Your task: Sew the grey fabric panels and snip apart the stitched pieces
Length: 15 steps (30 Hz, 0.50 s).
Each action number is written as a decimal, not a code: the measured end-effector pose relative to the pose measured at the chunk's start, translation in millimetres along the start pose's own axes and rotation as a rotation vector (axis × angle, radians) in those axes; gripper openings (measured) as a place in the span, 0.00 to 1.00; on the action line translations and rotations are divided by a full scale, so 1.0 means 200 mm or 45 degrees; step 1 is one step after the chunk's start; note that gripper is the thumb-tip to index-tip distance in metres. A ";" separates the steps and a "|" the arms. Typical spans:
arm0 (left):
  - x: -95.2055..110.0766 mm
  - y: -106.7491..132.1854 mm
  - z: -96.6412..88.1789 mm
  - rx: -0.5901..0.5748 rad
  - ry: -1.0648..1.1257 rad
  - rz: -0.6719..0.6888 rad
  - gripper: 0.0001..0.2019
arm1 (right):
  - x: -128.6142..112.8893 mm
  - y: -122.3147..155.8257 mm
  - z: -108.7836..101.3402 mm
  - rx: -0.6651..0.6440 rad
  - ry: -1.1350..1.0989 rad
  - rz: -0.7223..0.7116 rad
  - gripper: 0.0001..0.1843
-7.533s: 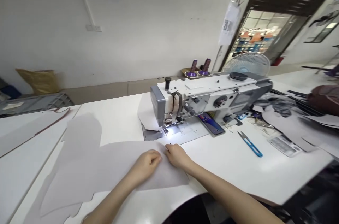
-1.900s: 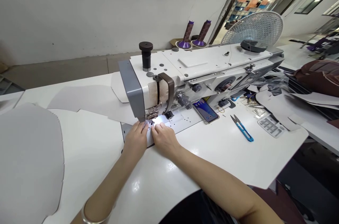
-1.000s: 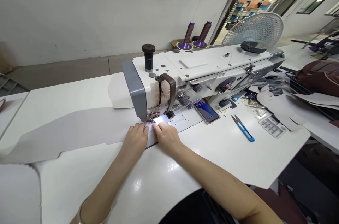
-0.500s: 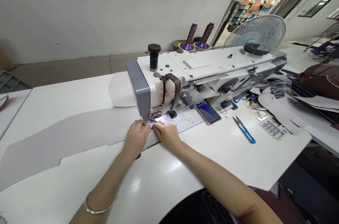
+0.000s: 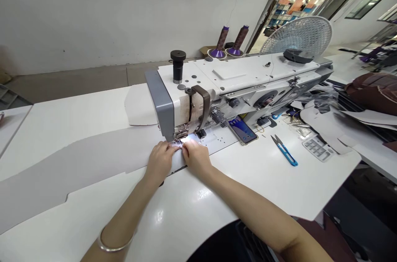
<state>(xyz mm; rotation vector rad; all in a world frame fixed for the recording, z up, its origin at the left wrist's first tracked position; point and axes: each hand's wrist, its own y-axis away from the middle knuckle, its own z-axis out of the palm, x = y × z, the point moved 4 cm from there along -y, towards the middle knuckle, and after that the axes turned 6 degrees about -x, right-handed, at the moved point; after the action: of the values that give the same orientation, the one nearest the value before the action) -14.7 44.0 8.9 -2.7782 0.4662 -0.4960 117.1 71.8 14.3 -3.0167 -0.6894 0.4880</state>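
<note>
Under the needle end of a white-and-grey sewing machine (image 5: 186, 92), a small lamp lights the spot between my hands. My left hand (image 5: 159, 158) is just left of the needle, fingers bent and thumb reaching toward the lit spot. It rests by the right end of a long pale grey sheet (image 5: 93, 154). My right hand (image 5: 197, 156) is at the right of the needle, fingers drawn together in a pinch and pointing down. What either hand grips is too small and too covered by the fingers to name.
A phone (image 5: 242, 130) lies against the machine's base. Farther right are blue thread snips (image 5: 284, 150) and a bobbin-like tray (image 5: 318, 149). Behind the machine stand two thread cones (image 5: 221, 43) and a fan (image 5: 299, 36). Cut pieces (image 5: 328, 125) pile up at the right.
My right hand has shifted slightly, its fingertips now a little apart from my left thumb. My left hand stays nearly in place. The whole view has moved slightly.
</note>
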 end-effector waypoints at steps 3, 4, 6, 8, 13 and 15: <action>0.00 0.00 0.00 -0.014 -0.026 -0.010 0.15 | -0.01 0.04 0.02 0.012 0.144 -0.142 0.10; 0.00 -0.01 0.01 -0.015 -0.040 -0.018 0.15 | -0.02 0.04 0.02 0.010 0.177 -0.184 0.09; -0.01 -0.01 0.01 -0.009 -0.055 -0.038 0.16 | -0.03 0.05 0.03 0.010 0.224 -0.236 0.09; -0.01 -0.01 0.01 0.006 -0.046 -0.048 0.16 | -0.03 0.04 0.04 0.004 0.246 -0.254 0.09; -0.02 0.01 0.02 -0.011 -0.074 -0.013 0.17 | -0.04 0.03 0.03 -0.014 0.254 -0.248 0.10; -0.03 0.01 0.02 -0.023 -0.100 -0.009 0.18 | -0.05 0.03 0.03 -0.020 0.259 -0.247 0.10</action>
<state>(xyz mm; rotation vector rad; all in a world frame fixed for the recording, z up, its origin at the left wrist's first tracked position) -17.9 45.4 2.7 -2.8060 0.4451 -0.3839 109.4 62.2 11.2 -2.9148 -0.9590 0.1678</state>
